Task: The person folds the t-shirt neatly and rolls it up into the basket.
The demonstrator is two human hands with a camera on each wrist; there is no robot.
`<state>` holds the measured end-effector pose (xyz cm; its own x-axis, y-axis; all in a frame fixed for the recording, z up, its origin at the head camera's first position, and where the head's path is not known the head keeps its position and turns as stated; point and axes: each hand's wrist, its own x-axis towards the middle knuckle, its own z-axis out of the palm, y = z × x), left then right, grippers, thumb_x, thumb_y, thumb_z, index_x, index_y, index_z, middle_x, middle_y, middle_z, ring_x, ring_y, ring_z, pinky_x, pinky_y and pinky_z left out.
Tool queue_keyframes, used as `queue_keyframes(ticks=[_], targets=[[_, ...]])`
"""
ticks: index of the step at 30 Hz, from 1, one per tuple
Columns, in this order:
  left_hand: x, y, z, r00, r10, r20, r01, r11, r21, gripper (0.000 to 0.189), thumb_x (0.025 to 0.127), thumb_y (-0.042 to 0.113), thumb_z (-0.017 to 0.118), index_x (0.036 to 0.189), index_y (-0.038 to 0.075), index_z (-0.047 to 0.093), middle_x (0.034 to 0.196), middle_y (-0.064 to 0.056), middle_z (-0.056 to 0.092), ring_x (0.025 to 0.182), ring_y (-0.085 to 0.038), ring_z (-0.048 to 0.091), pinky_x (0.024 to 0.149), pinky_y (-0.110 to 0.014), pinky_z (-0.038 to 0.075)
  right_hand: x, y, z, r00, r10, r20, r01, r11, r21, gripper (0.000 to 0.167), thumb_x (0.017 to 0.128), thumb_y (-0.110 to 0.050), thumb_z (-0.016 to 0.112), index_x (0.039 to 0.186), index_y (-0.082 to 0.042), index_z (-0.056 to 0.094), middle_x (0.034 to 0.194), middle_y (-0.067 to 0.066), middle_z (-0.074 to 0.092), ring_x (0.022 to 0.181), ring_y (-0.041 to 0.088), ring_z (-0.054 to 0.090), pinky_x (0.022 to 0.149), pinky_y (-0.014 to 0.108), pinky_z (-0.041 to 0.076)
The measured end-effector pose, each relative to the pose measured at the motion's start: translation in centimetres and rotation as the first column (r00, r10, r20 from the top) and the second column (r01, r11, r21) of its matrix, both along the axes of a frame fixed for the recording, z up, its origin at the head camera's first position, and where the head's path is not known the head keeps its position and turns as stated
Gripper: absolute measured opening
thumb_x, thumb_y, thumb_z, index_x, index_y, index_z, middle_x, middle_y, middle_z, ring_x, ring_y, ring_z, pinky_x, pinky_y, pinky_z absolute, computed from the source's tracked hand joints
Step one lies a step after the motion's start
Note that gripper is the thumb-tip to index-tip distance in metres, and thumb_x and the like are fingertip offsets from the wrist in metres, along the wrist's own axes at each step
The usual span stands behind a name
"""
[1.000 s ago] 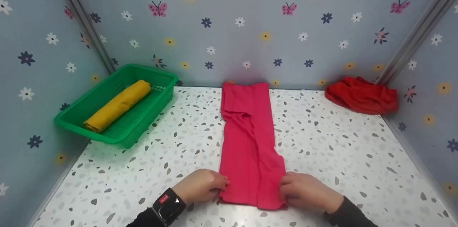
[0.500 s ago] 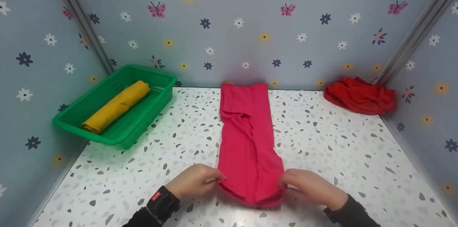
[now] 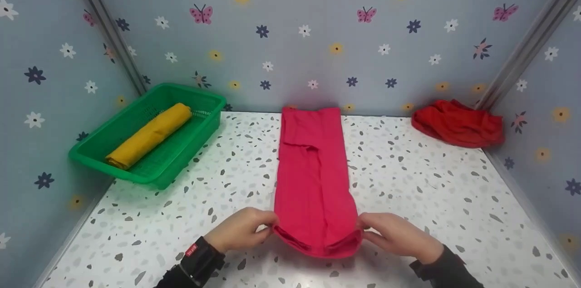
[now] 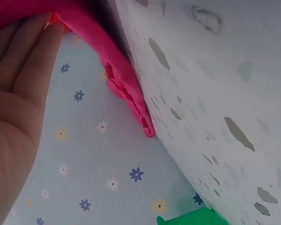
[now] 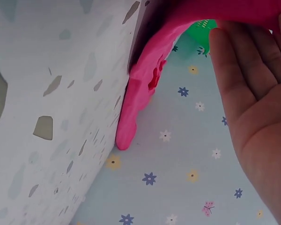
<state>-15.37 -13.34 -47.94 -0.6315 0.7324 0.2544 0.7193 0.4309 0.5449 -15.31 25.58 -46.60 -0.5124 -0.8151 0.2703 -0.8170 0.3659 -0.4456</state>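
Observation:
A long folded pink garment [image 3: 302,179] lies on the speckled tabletop, its far end against the back wall. Its near end is lifted and bows downward between the hands. My left hand [image 3: 240,229] pinches the near left corner between thumb and fingers. At the near right corner, my right hand [image 3: 397,233] pinches the cloth the same way. In the left wrist view, the fingers [image 4: 25,56] lie under the pink cloth. The right wrist view likewise has the fingers [image 5: 246,61] beneath the raised cloth, which slopes down to the table.
On the left stands a green plastic basket [image 3: 177,174] with a rolled yellow cloth [image 3: 150,136] inside. A crumpled red cloth [image 3: 458,124] sits in the back right corner. Walls with flower and butterfly print [image 3: 290,11] enclose the table [image 3: 422,179] at the back and sides.
The garment's near edge has come up off the table, pinched at both corners. Both hands have moved slightly up and outward, and creases in the cloth have straightened.

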Motion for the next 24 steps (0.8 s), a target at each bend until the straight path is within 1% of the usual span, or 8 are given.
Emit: queue_keyframes(ticks=[5, 8, 11, 15, 18, 20, 22, 24], targets=[[0.2, 0.0, -0.1, 0.999, -0.010, 0.034, 0.009, 1.000, 0.024, 0.017, 0.087, -0.003, 0.061, 0.094, 0.010, 0.068, 0.087, 0.005, 0.070, 0.082, -0.002, 0.064, 0.074, -0.034, 0.056, 0.1, -0.1, 0.0, 1.000, -0.001, 0.009, 0.001, 1.000, -0.006, 0.020, 0.090, 0.000, 0.067, 0.102, -0.015, 0.058, 0.089, -0.009, 0.065, 0.087, 0.008, 0.066, 0.076, 0.027, 0.055], [0.3, 0.0, -0.1, 0.999, -0.019, 0.046, 0.017, 0.999, 0.027, 0.017, 0.086, -0.004, 0.061, 0.092, 0.010, 0.068, 0.086, 0.003, 0.070, 0.080, -0.002, 0.063, 0.072, -0.033, 0.056, 0.1, -0.2, -0.1, 1.000, -0.006, 0.012, 0.006, 1.000, 0.001, 0.020, 0.090, 0.000, 0.066, 0.101, -0.014, 0.057, 0.089, -0.008, 0.064, 0.086, 0.007, 0.066, 0.075, 0.027, 0.055], [0.4, 0.0, -0.1, 0.999, -0.031, 0.044, 0.030, 0.999, 0.018, 0.016, 0.086, -0.003, 0.061, 0.091, 0.010, 0.067, 0.085, 0.002, 0.069, 0.077, -0.001, 0.061, 0.070, -0.031, 0.056, 0.1, -0.2, -0.2, 1.000, -0.003, 0.026, 0.003, 1.000, 0.000, 0.021, 0.090, 0.001, 0.065, 0.102, -0.014, 0.056, 0.089, -0.008, 0.064, 0.085, 0.007, 0.065, 0.074, 0.027, 0.055], [0.5, 0.0, 0.0, 0.998, -0.031, 0.057, 0.030, 0.999, 0.019, 0.016, 0.086, -0.003, 0.061, 0.093, 0.010, 0.067, 0.085, 0.004, 0.068, 0.076, -0.001, 0.058, 0.071, -0.031, 0.055, -0.1, -0.1, -0.3, 0.998, 0.024, 0.050, -0.022, 0.999, -0.035, 0.021, 0.091, 0.002, 0.063, 0.103, -0.013, 0.055, 0.091, -0.007, 0.065, 0.087, 0.008, 0.066, 0.075, 0.026, 0.055], [0.3, -0.1, 0.0, 0.994, -0.012, 0.106, 0.007, 0.999, 0.050, 0.018, 0.087, -0.003, 0.060, 0.097, 0.010, 0.067, 0.088, 0.003, 0.069, 0.081, -0.004, 0.063, 0.075, -0.030, 0.055, -0.3, -0.1, -0.3, 0.996, 0.042, 0.077, -0.035, 0.996, -0.086, 0.021, 0.093, 0.004, 0.061, 0.106, -0.011, 0.055, 0.094, -0.005, 0.066, 0.091, 0.011, 0.068, 0.079, 0.028, 0.055], [0.1, -0.1, -0.1, 0.990, 0.009, 0.142, -0.021, 0.997, 0.079, 0.019, 0.088, -0.002, 0.059, 0.100, 0.010, 0.067, 0.091, 0.004, 0.070, 0.087, -0.006, 0.066, 0.079, -0.030, 0.055, -0.5, 0.0, -0.2, 0.992, 0.038, 0.123, -0.023, 0.993, -0.120, 0.020, 0.094, 0.004, 0.060, 0.108, -0.010, 0.055, 0.096, -0.003, 0.066, 0.091, 0.013, 0.068, 0.080, 0.030, 0.056], [-0.2, -0.2, -0.2, 0.984, 0.032, 0.174, -0.052, 0.993, 0.111, 0.020, 0.089, -0.002, 0.058, 0.101, 0.011, 0.067, 0.092, 0.005, 0.070, 0.090, -0.008, 0.066, 0.081, -0.029, 0.054, -0.9, 0.0, -0.2, 0.983, 0.032, 0.178, -0.005, 0.989, -0.149, 0.019, 0.096, 0.004, 0.058, 0.108, -0.010, 0.055, 0.093, -0.001, 0.067, 0.087, 0.015, 0.068, 0.079, 0.030, 0.056], [-0.6, -0.1, -0.3, 0.978, 0.056, 0.202, -0.085, 0.987, 0.138, 0.020, 0.090, -0.002, 0.058, 0.100, 0.012, 0.067, 0.091, 0.007, 0.068, 0.086, -0.008, 0.066, 0.078, -0.028, 0.054, -1.3, -0.1, -0.4, 0.971, 0.027, 0.237, 0.017, 0.983, -0.182, 0.016, 0.097, 0.004, 0.055, 0.108, -0.008, 0.054, 0.089, 0.001, 0.067, 0.081, 0.018, 0.068, 0.074, 0.031, 0.055]])
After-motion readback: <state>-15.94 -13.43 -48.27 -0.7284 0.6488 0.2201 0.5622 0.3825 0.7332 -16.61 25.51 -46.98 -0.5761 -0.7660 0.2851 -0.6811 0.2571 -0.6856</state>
